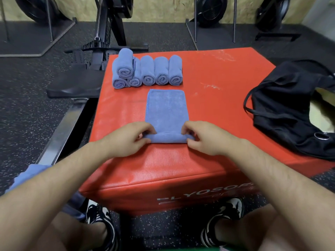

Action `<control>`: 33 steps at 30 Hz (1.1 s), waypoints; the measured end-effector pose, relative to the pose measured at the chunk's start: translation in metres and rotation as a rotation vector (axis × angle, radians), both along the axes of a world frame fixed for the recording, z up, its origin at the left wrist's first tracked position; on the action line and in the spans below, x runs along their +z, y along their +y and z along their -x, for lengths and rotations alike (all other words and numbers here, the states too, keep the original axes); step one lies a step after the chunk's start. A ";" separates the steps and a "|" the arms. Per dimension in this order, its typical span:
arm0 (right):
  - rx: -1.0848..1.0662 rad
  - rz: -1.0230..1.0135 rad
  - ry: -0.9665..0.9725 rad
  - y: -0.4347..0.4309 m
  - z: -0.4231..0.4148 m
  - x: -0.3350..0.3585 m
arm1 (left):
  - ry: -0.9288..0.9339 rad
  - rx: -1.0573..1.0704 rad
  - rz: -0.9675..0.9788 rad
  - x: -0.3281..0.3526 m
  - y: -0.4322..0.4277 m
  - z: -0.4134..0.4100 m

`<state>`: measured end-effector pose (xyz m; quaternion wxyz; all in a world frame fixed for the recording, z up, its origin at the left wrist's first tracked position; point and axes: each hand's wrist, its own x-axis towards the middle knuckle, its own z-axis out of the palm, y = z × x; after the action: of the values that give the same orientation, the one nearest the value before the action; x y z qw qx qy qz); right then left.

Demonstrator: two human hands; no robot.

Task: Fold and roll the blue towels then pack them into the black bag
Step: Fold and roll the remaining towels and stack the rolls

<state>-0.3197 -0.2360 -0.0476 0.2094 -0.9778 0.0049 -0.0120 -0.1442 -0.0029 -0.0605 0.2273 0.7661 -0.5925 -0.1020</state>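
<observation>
- The towel you are working on lies near the middle of the red box, a long narrow folded strip of blue, fuzzy cloth with a stitched hem down its left edge. Its near end is curled into a low, tight roll.
- Your left hand pinches the left end of that roll, fingers curled over the top and thumb below.
- Your right hand pinches the right end in the same way, so the roll runs between your two hands.
- Beyond the strip's far end, across a gap of bare red, sit six rolled towels: five side by side with their spiral ends facing you, and one lying on top of the two at the left.
- The box top is smooth, faintly ribbed vinyl with white scuffs, and its front face carries white lettering.
- The black bag slumps on the box's right side, soft and crumpled, its thin strap looping toward the towel and a metal ring showing near its lower edge.
- More blue cloth lies by your left forearm.
- A black padded seat on a metal rail stands just left of the box, on the speckled rubber floor.
</observation>
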 end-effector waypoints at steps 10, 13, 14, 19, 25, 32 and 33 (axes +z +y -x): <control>-0.060 -0.003 -0.086 -0.003 -0.005 -0.008 | 0.007 0.097 0.068 -0.001 -0.008 -0.002; -0.014 0.113 -0.176 -0.002 -0.009 -0.009 | -0.119 0.034 0.111 -0.002 -0.011 -0.001; 0.009 0.137 -0.181 0.000 -0.008 -0.007 | -0.145 0.013 0.116 -0.001 -0.012 0.000; 0.063 0.201 -0.138 -0.001 -0.005 -0.005 | -0.223 -0.034 0.073 -0.001 -0.007 -0.004; 0.001 0.095 -0.050 -0.001 -0.010 0.001 | -0.108 0.025 0.013 0.000 -0.011 -0.009; -0.068 -0.087 0.063 0.000 -0.008 0.010 | 0.137 0.114 -0.053 0.006 -0.011 -0.009; -0.059 -0.060 0.019 -0.001 -0.010 0.006 | 0.098 0.117 -0.029 0.003 -0.012 -0.010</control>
<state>-0.3101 -0.2370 -0.0414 0.2383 -0.9705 0.0360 -0.0090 -0.1338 -0.0150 -0.0579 0.2504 0.7967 -0.5334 -0.1344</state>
